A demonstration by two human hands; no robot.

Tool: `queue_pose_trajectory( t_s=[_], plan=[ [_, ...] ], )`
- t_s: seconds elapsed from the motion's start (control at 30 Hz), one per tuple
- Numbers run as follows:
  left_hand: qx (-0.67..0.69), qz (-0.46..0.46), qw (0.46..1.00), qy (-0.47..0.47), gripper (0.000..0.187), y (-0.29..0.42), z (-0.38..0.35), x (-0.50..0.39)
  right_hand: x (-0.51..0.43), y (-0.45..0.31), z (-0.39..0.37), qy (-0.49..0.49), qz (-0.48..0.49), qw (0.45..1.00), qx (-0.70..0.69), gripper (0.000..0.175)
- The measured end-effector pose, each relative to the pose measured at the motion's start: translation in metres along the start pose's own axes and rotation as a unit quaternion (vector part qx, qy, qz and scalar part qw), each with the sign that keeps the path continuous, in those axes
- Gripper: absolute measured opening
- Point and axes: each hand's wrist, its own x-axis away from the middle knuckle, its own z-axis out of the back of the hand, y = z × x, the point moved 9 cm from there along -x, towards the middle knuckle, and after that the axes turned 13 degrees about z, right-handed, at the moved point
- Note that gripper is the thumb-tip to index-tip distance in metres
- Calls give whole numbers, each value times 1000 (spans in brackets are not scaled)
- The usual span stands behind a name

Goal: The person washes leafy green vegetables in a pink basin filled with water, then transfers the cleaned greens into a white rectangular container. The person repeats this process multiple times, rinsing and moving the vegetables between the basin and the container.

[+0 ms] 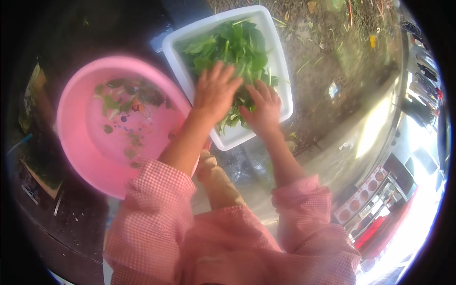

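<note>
A white plastic tub [228,144] stands before me, heaped with green leafy vegetables [245,42]. My left hand [216,92] lies over the near left part of the greens, fingers spread and slightly blurred. Beside it, my right hand [263,107] rests on the near right part of the heap, its fingers apart and bent a little. Neither hand has a clear hold on any leaf, though the undersides of both are hidden. To the left is a large pink plastic basin [73,142]; several loose leaves [112,101] lie in its bottom, over a printed pattern. My left forearm crosses the basin's right rim.
Wet-looking ground [306,46] with scattered plant scraps stretches to the right of the tub. A yellow scrap [372,41] lies at the upper right. Farther right is a rack-like item with round red shapes [363,195]. A foot in tan footwear [219,181] shows below the tub.
</note>
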Motion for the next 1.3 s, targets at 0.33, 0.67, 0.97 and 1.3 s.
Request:
queue_pose_trajectory(
  t_s=[0.33,0.67,0.97,1.3],
  plan=[
    [-16,-30,999,4,37,5,11,15,37,13,-17,34,-33,991,-128,51],
    [131,-18,989,70,34,-6,41,52,22,78,-28,162,-215,938,-219,42],
    [291,123,947,61,30,-58,64,117,3,64,-20,97,-132,986,-13,45],
    [310,388,868,21,15,-260,27,221,-28,-146,-68,-11,-41,970,-240,20]
  ],
)
